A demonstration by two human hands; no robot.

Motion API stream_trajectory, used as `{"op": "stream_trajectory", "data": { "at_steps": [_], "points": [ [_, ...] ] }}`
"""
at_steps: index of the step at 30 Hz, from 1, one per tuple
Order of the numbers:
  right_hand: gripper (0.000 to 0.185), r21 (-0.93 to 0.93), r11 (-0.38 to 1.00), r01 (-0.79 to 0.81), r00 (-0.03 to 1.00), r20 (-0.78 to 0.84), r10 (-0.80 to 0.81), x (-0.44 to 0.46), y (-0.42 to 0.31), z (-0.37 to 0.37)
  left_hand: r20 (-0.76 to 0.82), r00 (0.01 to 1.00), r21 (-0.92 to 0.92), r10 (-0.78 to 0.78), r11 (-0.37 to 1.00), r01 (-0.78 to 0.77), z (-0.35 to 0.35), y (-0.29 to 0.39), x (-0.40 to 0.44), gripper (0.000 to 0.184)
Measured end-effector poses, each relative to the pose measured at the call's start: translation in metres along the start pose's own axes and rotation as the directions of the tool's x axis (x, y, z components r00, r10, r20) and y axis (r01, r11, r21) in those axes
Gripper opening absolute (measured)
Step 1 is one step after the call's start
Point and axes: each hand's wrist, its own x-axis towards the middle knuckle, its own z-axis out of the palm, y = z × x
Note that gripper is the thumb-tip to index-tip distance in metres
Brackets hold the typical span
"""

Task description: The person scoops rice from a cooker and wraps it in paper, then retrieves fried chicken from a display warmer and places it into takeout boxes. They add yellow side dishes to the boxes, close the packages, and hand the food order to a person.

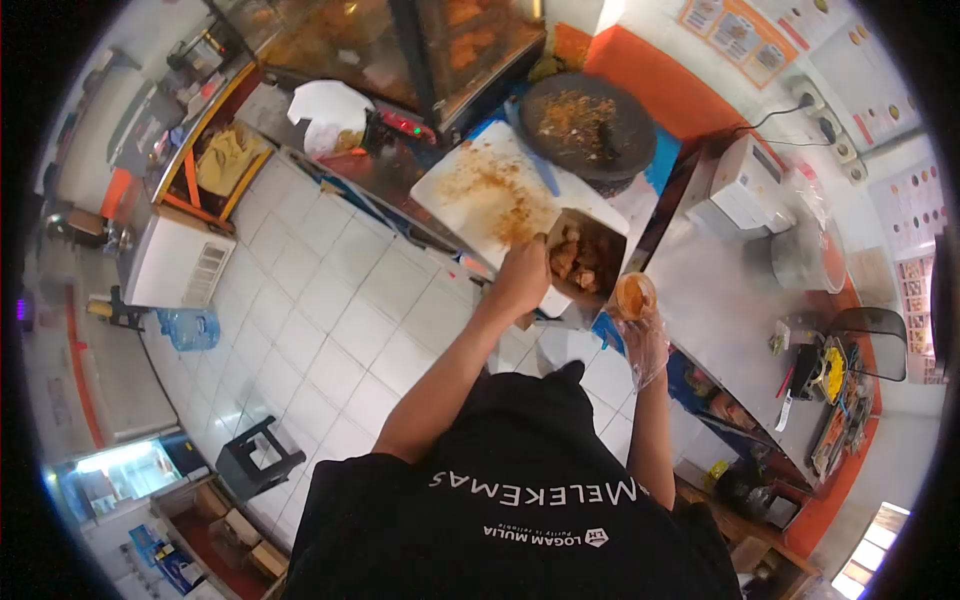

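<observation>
A brown box (585, 262) with pieces of fried food inside is at the front edge of a white cutting board (450, 200), which is strewn with orange-brown crumbs. My left hand (522, 277) grips the box's left side, fingers closed on its wall. To the right of the box, my right hand (643, 330), covered by a clear plastic glove or bag, holds a small clear cup (636, 296) of orange sauce. Behind the box stands a dark stone mortar (587, 125) with orange-brown paste or crumbs in it, and a blue-handled utensil (545, 170) lies against its left side.
A glass display case (350, 50) stands behind the board. On the right, a metal counter (720, 330) bears a white appliance (740, 185), a large pot (805, 255) and several small items. A black stool (260, 457) is on the tiled floor at left, below a water jug (188, 328).
</observation>
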Motion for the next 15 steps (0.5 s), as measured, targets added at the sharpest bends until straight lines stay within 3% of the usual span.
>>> {"op": "stream_trajectory", "data": {
  "at_steps": [3,4,7,9,11,15],
  "points": [
    [0.045,-0.057,0.996,-0.069,0.997,-0.023,0.068,0.009,0.036,0.02,-0.067,0.986,0.099,0.153,0.984,-0.146,-0.037,-0.037,-0.012,0.018],
    [0.045,-0.065,0.997,-0.036,0.999,0.014,0.037,0.013,0.041,0.035,-0.016,0.997,0.086,0.073,0.994,-0.071,-0.054,-0.041,-0.018,0.02],
    [0.045,-0.1,0.995,-0.022,0.998,0.053,0.028,0.006,0.066,0.064,-0.06,0.998,0.108,-0.011,0.994,0.018,-0.082,-0.071,-0.026,0.019],
    [0.046,-0.156,0.985,-0.076,0.996,0.028,0.082,0.012,0.075,0.078,-0.089,0.996,0.091,-0.007,0.996,0.015,-0.101,-0.082,-0.04,0.021],
    [0.047,-0.195,0.98,-0.027,0.997,0.064,0.04,0.022,0.082,0.099,-0.126,0.992,0.073,0.019,0.997,-0.01,-0.118,-0.087,-0.038,0.022],
    [0.046,-0.276,0.955,-0.111,0.991,0.046,0.128,0.033,0.095,0.109,-0.085,0.996,0.07,-0.017,0.997,0.023,-0.112,-0.146,-0.025,0.029]
  ]
}}
